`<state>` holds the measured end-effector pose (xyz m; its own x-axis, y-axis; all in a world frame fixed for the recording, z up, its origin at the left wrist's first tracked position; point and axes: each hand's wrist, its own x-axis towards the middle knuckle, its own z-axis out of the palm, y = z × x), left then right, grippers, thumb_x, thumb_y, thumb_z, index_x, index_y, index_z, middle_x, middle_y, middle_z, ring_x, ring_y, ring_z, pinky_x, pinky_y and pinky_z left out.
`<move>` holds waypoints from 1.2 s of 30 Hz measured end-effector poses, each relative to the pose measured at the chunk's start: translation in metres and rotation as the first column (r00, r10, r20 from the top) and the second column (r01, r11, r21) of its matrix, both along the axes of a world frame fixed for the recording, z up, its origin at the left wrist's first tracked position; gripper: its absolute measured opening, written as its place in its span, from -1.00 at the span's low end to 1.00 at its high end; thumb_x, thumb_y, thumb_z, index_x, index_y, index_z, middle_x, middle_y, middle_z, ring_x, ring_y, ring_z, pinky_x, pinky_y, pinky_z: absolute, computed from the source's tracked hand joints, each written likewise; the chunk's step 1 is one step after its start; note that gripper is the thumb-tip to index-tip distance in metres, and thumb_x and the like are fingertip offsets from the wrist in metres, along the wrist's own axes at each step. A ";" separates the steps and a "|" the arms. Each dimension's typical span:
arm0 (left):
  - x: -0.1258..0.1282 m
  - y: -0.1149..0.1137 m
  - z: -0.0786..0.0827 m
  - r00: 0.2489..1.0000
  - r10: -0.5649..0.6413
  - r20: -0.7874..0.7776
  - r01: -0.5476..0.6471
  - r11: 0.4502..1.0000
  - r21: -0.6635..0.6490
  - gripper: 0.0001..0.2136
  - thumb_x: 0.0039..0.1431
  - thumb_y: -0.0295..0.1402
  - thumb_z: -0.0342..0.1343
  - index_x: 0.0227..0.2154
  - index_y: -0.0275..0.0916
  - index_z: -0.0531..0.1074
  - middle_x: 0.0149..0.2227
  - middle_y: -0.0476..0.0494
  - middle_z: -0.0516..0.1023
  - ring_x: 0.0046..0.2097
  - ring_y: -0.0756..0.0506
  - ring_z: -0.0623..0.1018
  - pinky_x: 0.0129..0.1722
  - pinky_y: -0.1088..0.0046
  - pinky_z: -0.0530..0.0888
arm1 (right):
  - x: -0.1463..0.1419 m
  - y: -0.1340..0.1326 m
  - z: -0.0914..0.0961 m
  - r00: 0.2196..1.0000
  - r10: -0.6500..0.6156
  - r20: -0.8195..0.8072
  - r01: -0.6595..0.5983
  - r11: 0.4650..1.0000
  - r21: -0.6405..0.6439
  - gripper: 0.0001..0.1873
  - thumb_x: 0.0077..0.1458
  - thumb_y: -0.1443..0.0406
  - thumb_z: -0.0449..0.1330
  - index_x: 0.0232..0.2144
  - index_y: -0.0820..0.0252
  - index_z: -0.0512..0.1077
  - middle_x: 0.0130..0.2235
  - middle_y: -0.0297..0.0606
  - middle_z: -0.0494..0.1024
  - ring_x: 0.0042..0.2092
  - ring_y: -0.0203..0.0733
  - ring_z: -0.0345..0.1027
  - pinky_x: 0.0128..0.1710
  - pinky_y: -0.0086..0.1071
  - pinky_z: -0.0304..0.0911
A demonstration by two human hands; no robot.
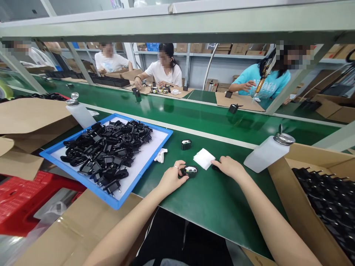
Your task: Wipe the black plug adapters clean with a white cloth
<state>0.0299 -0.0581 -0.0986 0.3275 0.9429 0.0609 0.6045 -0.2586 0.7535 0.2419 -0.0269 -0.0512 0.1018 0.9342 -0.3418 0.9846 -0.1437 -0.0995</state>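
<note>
Green bench point(205, 199), blue-rimmed tray point(142, 158), small black casing point(185, 146), flat white wipes point(204, 158), crumpled white tissue point(160, 155), two bottles point(262, 155)

Tray point(118, 203) left, carton point(294, 201) right — between them, housing point(190, 170) in left hand point(172, 177) (paper point(204, 159) beside).

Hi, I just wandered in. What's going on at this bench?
A person's left hand holds a small black casing with its inner parts showing. The right hand is at a mostly hidden black piece beside some white sheets. A second casing stands farther back, and a blue tray of black plugs with cords sits to the left.
</note>
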 end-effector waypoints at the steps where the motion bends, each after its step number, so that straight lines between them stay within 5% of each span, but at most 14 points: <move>1: 0.000 0.000 -0.001 1.000 -0.002 0.013 0.002 1.000 0.001 -0.63 -0.12 -0.38 -0.01 -0.19 -0.21 0.06 -0.46 0.03 0.38 -0.24 -0.03 0.39 -0.29 0.49 0.29 | -0.002 0.000 -0.001 1.000 0.014 0.021 -0.015 1.000 0.013 -0.60 0.11 0.13 -0.15 -0.43 0.33 0.31 -0.36 -0.11 0.29 -0.33 -0.12 0.22 -0.46 -0.40 0.11; 6: -0.002 -0.001 -0.003 0.997 -0.016 0.075 0.012 0.999 0.046 -0.52 -0.18 -0.38 0.05 -0.14 -0.19 0.03 -0.22 -0.05 0.34 -0.24 0.00 0.37 -0.22 0.46 0.28 | -0.005 -0.008 0.003 0.985 0.161 -0.068 -0.164 0.985 -0.053 -0.89 -0.02 0.31 0.07 -0.46 0.29 0.27 -0.40 -0.23 0.31 -0.40 -0.22 0.23 -0.55 -0.49 0.06; 10: -0.003 0.000 -0.005 0.994 0.017 0.105 -0.023 0.999 0.050 -0.51 -0.19 -0.37 0.06 -0.12 -0.22 0.05 -0.14 -0.07 0.30 -0.22 0.00 0.34 -0.20 0.44 0.28 | -0.007 -0.020 0.009 0.982 0.187 -0.025 -0.189 0.977 -0.104 -0.67 -0.13 0.54 0.03 -0.23 0.32 0.19 -0.32 -0.19 0.30 -0.36 -0.21 0.22 -0.57 -0.51 0.07; 15: -0.001 0.000 -0.001 0.999 0.017 0.033 -0.019 0.999 0.050 -0.60 -0.17 -0.35 0.05 -0.17 -0.22 0.19 -0.27 -0.04 0.37 -0.23 -0.01 0.33 -0.19 0.44 0.28 | -0.006 -0.030 0.019 0.977 0.214 0.015 -0.208 0.964 -0.167 -0.86 -0.22 0.57 0.06 -0.57 0.31 0.31 -0.33 -0.13 0.29 -0.41 -0.16 0.23 -0.57 -0.46 0.09; 17: 0.000 -0.001 0.001 1.000 0.019 0.001 -0.019 0.998 0.051 -0.61 -0.16 -0.33 0.05 -0.18 -0.22 0.22 -0.33 -0.04 0.37 -0.24 -0.02 0.33 -0.20 0.44 0.29 | -0.005 -0.031 0.020 0.963 0.247 -0.107 -0.253 0.966 -0.044 -0.88 -0.20 0.52 0.10 -0.61 0.26 0.31 -0.36 -0.20 0.31 -0.39 -0.16 0.23 -0.49 -0.43 0.14; 19: 0.001 -0.002 0.002 1.000 0.022 0.000 -0.022 0.998 0.054 -0.62 -0.16 -0.33 0.05 -0.18 -0.23 0.24 -0.35 -0.04 0.37 -0.25 -0.02 0.34 -0.21 0.44 0.29 | -0.010 -0.030 0.015 0.877 0.304 -0.371 -0.239 0.947 0.213 -0.93 -0.16 0.44 0.10 -0.54 0.20 0.32 -0.36 -0.29 0.34 -0.32 -0.17 0.23 -0.34 -0.40 0.16; 21: 0.002 -0.002 0.003 0.999 0.022 0.023 -0.024 0.998 0.060 -0.63 -0.16 -0.34 0.05 -0.19 -0.23 0.25 -0.36 -0.04 0.38 -0.26 -0.01 0.34 -0.21 0.46 0.30 | -0.022 -0.031 0.004 0.681 0.372 -0.631 -0.096 0.899 0.427 -0.91 -0.11 0.37 0.07 -0.44 0.17 0.30 -0.31 -0.33 0.35 -0.26 -0.19 0.22 -0.23 -0.38 0.14; 24: 0.002 -0.001 0.003 0.997 0.018 0.072 -0.022 0.998 0.051 -0.64 -0.15 -0.35 0.04 -0.19 -0.24 0.25 -0.34 -0.03 0.39 -0.26 -0.01 0.34 -0.23 0.47 0.30 | -0.044 -0.034 -0.017 0.444 0.458 -0.770 0.021 0.854 0.520 -0.89 -0.08 0.33 0.02 -0.40 0.18 0.25 -0.23 -0.29 0.33 -0.17 -0.22 0.18 -0.15 -0.38 0.11; 29: 0.002 0.000 0.000 0.991 0.003 0.133 -0.009 0.999 0.045 -0.66 -0.14 -0.35 0.04 -0.21 -0.19 0.26 -0.30 0.00 0.40 -0.28 0.01 0.35 -0.25 0.48 0.30 | -0.060 -0.039 -0.032 0.458 0.542 -0.705 -0.055 0.809 0.586 -0.94 -0.03 0.34 -0.03 -0.41 0.16 0.21 -0.19 -0.31 0.32 -0.10 -0.25 0.11 -0.09 -0.32 0.03; 36: 0.002 0.000 0.000 0.981 -0.002 0.193 -0.006 0.999 0.038 -0.66 -0.14 -0.35 0.04 -0.20 -0.17 0.25 -0.29 0.04 0.40 -0.28 0.03 0.37 -0.23 0.52 0.31 | -0.055 -0.033 -0.028 0.489 0.532 -0.691 -0.123 0.827 0.549 -0.88 -0.05 0.39 0.00 -0.38 0.17 0.25 -0.21 -0.33 0.33 -0.11 -0.25 0.13 -0.10 -0.35 0.05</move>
<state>0.0315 -0.0586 -0.0981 0.3041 0.9394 0.1584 0.4490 -0.2880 0.8459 0.1872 -0.0600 -0.0788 -0.3599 0.8893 0.2822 0.4133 0.4231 -0.8063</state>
